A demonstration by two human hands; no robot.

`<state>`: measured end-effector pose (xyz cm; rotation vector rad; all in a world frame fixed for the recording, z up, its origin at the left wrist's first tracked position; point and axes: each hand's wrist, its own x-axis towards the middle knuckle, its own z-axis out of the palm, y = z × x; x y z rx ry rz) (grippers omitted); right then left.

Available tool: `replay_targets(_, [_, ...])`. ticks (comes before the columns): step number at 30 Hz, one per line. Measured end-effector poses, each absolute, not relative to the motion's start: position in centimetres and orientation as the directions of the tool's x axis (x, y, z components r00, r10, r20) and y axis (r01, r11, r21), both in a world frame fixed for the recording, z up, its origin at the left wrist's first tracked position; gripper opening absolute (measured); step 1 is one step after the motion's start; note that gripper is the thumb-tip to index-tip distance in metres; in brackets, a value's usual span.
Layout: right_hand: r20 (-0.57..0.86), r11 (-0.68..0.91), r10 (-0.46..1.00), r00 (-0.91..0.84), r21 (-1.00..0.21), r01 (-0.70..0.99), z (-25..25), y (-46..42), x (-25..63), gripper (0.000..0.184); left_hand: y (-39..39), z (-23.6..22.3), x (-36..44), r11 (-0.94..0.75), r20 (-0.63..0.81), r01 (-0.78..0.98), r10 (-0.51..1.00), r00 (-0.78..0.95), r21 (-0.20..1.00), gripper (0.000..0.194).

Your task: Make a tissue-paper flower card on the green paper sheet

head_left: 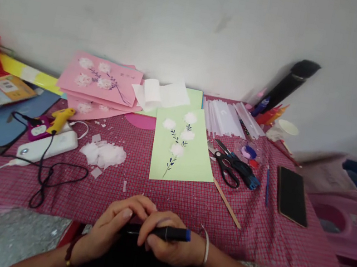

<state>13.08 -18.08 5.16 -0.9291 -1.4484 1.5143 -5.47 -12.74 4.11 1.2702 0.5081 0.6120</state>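
Note:
My right hand [167, 244] is closed around a black marker [176, 234] with a blue end, held sideways at the table's front edge. My left hand [114, 223] meets it from the left, its fingers curled and its thumb at the marker's other end; its fingertips touch my right hand. Beyond the hands lies a light green sheet [183, 169] bearing fluffy white flowers and a stem with small dark leaves. To its left is a pile of white fluff [103, 155], and a flat wooden stick [227, 204] lies to its right.
Pink flower cards [72, 69] stand back left. A yellow glue gun [61, 120] and white power strip [48, 147] with loose cords lie left. Scissors [227, 169], a blue paintbrush [267, 186] and a dark phone-like slab [292, 195] lie right; white strips [224, 118] lie behind.

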Motion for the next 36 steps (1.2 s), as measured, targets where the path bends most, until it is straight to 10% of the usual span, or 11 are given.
replay_targets(15, [0.096, 0.081, 0.988, -0.124, -0.989, -0.124, 3.1, -18.4, 14.4, 0.015, -6.6, 3.1, -3.2, 0.252, -0.185, -0.295, 0.954, 0.235, 0.922, 0.033])
replay_targets(25, [0.14, 0.146, 0.984, 0.11, -0.988, -0.052, -0.2, -23.2, 18.8, 0.024, -0.9, 3.3, -0.6, 0.379, -0.344, -0.161, 0.916, 0.208, 0.911, 0.02])
replay_targets(30, [0.204, 0.118, 0.95, 0.235, -0.934, 0.337, 1.4, -23.9, 22.6, 0.02, 0.3, 2.4, 1.3, 0.385, -0.352, -0.173, 0.916, 0.194, 0.906, 0.017])
replay_targets(36, [0.339, 0.103, 0.936, 0.093, -0.517, 0.85, 4.8, -20.5, 32.8, 0.026, 0.6, 1.0, 1.7, 0.41, -0.355, -0.209, 0.9, 0.255, 0.888, 0.021])
